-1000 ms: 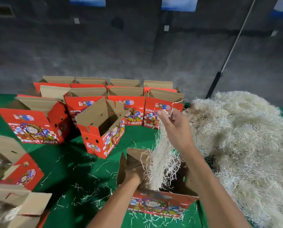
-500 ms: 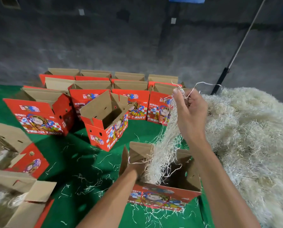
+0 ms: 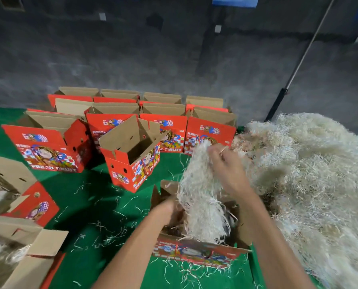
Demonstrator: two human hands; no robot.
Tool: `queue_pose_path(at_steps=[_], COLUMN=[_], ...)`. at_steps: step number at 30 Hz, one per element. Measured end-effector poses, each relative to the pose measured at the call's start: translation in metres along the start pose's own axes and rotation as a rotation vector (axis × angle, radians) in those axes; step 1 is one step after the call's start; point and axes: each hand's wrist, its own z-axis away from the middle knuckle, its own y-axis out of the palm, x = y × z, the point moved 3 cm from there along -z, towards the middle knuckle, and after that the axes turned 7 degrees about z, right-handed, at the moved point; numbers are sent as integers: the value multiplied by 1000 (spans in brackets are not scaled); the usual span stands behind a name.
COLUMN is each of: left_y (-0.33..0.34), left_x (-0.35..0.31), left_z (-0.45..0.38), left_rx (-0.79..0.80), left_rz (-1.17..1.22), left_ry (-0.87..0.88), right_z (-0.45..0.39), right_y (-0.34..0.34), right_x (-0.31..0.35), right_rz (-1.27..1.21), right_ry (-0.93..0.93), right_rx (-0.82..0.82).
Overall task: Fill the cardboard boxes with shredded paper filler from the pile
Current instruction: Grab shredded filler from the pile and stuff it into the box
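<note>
- The box being filled (image 3: 196, 250) stands at the near edge of the green table (image 3: 73, 197), its flaps up and its printed red front facing the person.
- A hanging bunch of shredded paper (image 3: 196, 184) trails from above down into the open top of this box; its long axis runs nearly upright, tilted a little to the right at the top.
- The right hand (image 3: 226, 165) holds the top of that bunch above the box's far rim, fingers curled into the strands; blur hides the exact pinch.
- The left hand (image 3: 169, 207) is at the box's left inner wall, partly hidden by paper; whether it grips the flap or presses filler down cannot be told.
- The box mouth lies straight below and slightly nearer than the right hand, so the coming move looks like a plain lowering or release; the right hand is the nearer one to the pile.
- The pile (image 3: 309, 174) covers the right side of the table, touching the box's right flap.
- An empty open box (image 3: 132, 155) stands tilted just beyond, towards the middle of the table.
- Rows of more open boxes (image 3: 163, 126) line the far edge.
- At the left edge, other boxes (image 3: 17, 205) are open, one showing filler inside.
- Loose strands (image 3: 103, 232) litter the green surface around the near box.
</note>
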Motion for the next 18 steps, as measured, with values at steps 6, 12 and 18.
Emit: queue_pose_path(at_steps=[6, 12, 18], left_y=[18, 24, 32], left_x=[-17, -35, -32], left_z=[19, 35, 45], left_rx=[191, 294, 173], left_rz=[-237, 57, 8], left_ry=[105, 348, 495], right_z=[50, 91, 83], right_y=[29, 32, 34], right_x=[-60, -71, -57], right_rz=[311, -47, -189], right_ry=[38, 409, 333], right_rx=[-9, 100, 255])
